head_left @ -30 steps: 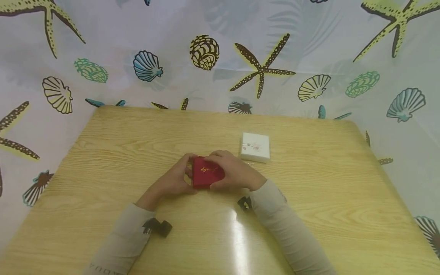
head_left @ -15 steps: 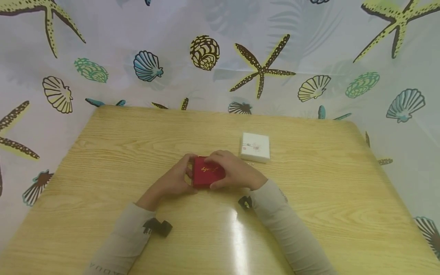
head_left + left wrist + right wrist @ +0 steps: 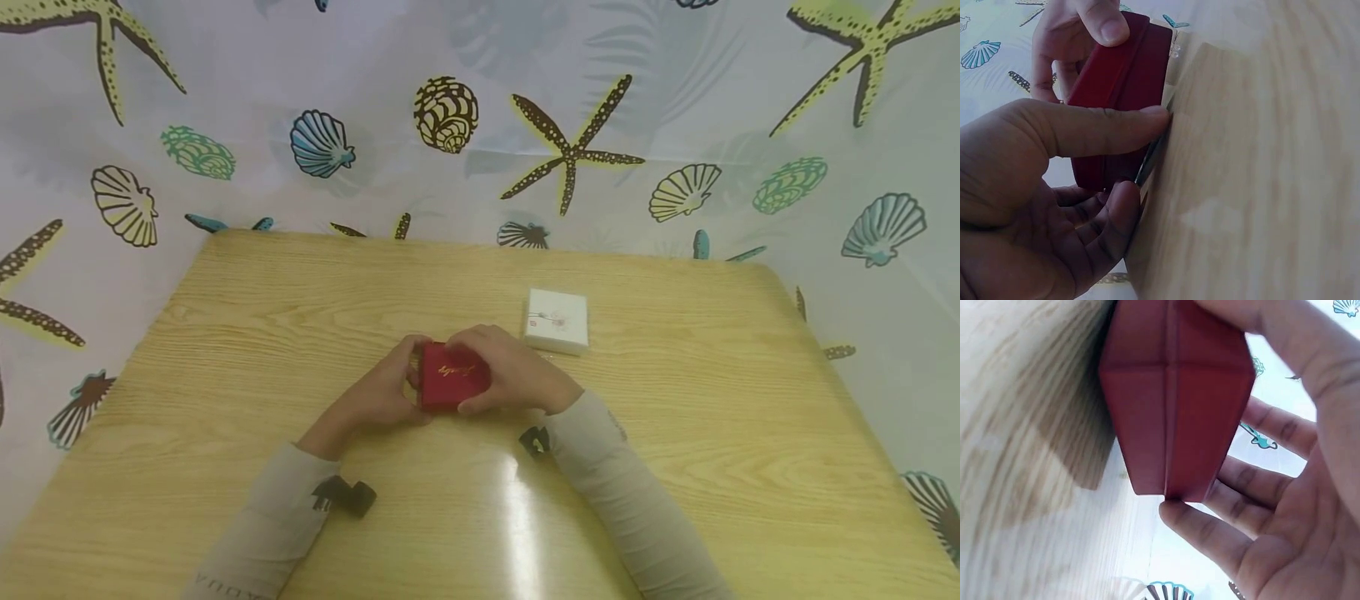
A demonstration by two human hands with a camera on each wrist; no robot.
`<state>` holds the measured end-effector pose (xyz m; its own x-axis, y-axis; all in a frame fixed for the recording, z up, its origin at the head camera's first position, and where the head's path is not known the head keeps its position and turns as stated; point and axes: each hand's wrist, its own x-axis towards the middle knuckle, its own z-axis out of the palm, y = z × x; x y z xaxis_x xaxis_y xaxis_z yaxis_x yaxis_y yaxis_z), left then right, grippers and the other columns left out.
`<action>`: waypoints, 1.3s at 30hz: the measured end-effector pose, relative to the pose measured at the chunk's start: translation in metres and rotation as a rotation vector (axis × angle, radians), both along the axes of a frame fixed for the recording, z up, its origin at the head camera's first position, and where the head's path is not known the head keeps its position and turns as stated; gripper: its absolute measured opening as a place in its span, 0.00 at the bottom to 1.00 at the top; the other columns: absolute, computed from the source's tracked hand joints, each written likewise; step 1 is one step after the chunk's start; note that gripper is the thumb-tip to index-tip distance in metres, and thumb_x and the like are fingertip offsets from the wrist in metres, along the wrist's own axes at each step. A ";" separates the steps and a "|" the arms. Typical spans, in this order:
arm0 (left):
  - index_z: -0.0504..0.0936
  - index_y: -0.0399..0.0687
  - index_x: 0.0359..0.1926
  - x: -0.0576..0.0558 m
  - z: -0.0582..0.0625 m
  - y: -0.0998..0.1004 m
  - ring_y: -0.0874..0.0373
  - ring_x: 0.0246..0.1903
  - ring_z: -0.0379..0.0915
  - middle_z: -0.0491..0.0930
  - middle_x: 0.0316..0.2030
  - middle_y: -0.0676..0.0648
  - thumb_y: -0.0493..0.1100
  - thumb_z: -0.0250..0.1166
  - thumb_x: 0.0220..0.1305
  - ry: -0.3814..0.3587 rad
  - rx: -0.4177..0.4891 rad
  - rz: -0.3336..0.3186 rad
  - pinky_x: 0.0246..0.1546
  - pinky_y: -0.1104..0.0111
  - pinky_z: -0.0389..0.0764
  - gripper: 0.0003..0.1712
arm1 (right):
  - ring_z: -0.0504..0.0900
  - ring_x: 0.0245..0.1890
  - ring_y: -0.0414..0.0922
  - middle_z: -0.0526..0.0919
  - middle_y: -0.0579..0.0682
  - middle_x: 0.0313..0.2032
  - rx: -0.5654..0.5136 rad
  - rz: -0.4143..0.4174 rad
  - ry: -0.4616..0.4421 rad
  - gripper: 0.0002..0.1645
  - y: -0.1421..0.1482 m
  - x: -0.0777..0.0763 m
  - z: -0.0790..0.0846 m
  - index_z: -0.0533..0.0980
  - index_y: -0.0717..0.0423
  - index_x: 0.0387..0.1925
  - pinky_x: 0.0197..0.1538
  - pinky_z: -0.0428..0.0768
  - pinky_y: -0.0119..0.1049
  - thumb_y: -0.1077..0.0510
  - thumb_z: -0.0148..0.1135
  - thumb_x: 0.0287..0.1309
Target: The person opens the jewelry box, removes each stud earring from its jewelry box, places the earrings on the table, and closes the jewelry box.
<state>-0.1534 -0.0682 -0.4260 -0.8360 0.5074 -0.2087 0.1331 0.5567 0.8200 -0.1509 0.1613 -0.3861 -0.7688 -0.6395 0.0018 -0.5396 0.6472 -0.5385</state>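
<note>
A small red jewelry box (image 3: 444,387) with gold script on its lid is held between both hands near the middle of the wooden table. My left hand (image 3: 381,390) grips its left side, thumb on the near face and fingers round the far one. From the right, my right hand (image 3: 517,373) holds the lid, its thumb near and its fingers arched over the far side, covering part of the script. A seam between lid and base runs along the box (image 3: 1200,419) in the right wrist view. The lid sits closed on the base; the inside is hidden.
A white square box (image 3: 557,320) with a floral print stands behind and right of the right hand. Close to its near edge lies a small shiny thing (image 3: 548,357). The wooden table (image 3: 720,400) backs onto a curtain (image 3: 375,50) printed with shells and starfish.
The right hand's fingers have shifted slightly toward the far edge of the jewelry box lid. Both hands and the box otherwise stay in place.
</note>
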 end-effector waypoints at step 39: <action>0.59 0.44 0.65 -0.002 -0.004 -0.002 0.49 0.49 0.75 0.70 0.60 0.40 0.36 0.80 0.42 0.017 0.015 -0.005 0.46 0.63 0.76 0.51 | 0.71 0.63 0.51 0.73 0.54 0.63 -0.066 -0.102 -0.018 0.44 0.019 -0.020 0.017 0.71 0.55 0.64 0.67 0.72 0.50 0.53 0.78 0.44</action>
